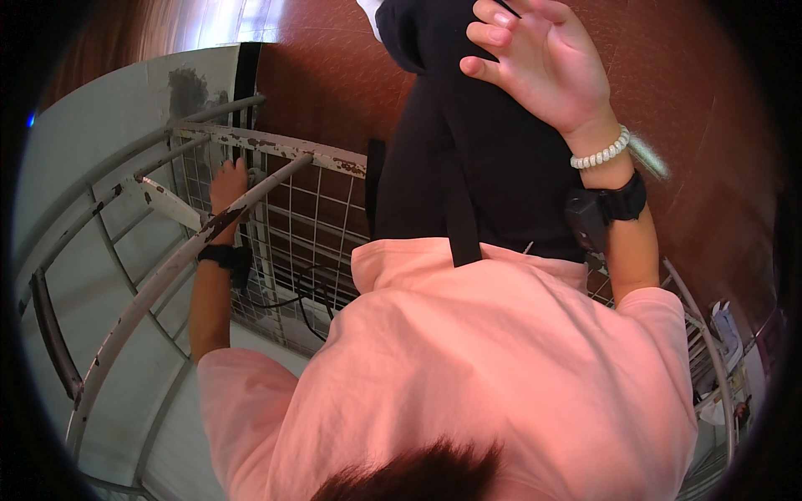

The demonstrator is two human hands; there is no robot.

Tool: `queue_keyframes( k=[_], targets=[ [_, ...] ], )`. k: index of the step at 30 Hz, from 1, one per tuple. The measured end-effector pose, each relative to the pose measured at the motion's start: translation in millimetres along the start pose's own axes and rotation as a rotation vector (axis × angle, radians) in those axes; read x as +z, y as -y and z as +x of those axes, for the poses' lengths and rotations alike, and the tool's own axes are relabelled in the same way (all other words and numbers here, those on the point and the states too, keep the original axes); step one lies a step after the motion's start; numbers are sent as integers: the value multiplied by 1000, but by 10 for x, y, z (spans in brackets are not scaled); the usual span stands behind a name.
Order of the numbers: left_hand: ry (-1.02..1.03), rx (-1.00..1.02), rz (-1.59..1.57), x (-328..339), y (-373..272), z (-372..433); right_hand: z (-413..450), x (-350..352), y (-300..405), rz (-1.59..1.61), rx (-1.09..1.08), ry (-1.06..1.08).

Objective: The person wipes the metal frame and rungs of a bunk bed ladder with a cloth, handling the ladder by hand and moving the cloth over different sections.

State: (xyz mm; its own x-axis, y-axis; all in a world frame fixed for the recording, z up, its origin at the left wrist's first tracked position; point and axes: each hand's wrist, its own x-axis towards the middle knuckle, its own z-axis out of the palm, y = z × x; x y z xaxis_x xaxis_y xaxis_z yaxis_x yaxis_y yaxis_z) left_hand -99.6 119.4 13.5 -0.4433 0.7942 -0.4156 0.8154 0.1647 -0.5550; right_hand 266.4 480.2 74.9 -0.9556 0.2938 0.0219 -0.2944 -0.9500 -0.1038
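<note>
My left hand [229,186] is at a metal frame with peeling white paint [269,141], partly behind its sloping rail [250,194]. Its fingers are curled beside a small grey thing [255,178], and whether they grip it is hidden. Above my black trousers [432,156], my right hand [557,75] is raised with the palm showing and its fingers bent and apart. No held thing shows in it, though the fingertips reach the top edge. A white beaded bracelet [601,153] circles the right wrist, and a black strapped device [589,213] sits further up that forearm.
Wire mesh [319,232] fills part of the frame, with black cables [304,297] hanging there. A grey-white wall [125,94] with a dark stain stands at the left. Reddish-brown floor [664,75] stretches ahead. Another metal rack [714,351] with assorted items is behind at the right.
</note>
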Motion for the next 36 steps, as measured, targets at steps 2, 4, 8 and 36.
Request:
queue_keyframes(
  k=[2,4,8,36],
  targets=[
    [12,16,41,148,78,-23,7,-39,16,0,-2,28],
    [-117,-130,-183,-328,-7,124,3,-112,9,1,-7,38],
    [-239,-99,-342,-435,-39,126,12,-20,-24,-42,16,2],
    [-405,-189,-701,-389,-544,162,133,-86,-46,23,-10,55]
  ],
)
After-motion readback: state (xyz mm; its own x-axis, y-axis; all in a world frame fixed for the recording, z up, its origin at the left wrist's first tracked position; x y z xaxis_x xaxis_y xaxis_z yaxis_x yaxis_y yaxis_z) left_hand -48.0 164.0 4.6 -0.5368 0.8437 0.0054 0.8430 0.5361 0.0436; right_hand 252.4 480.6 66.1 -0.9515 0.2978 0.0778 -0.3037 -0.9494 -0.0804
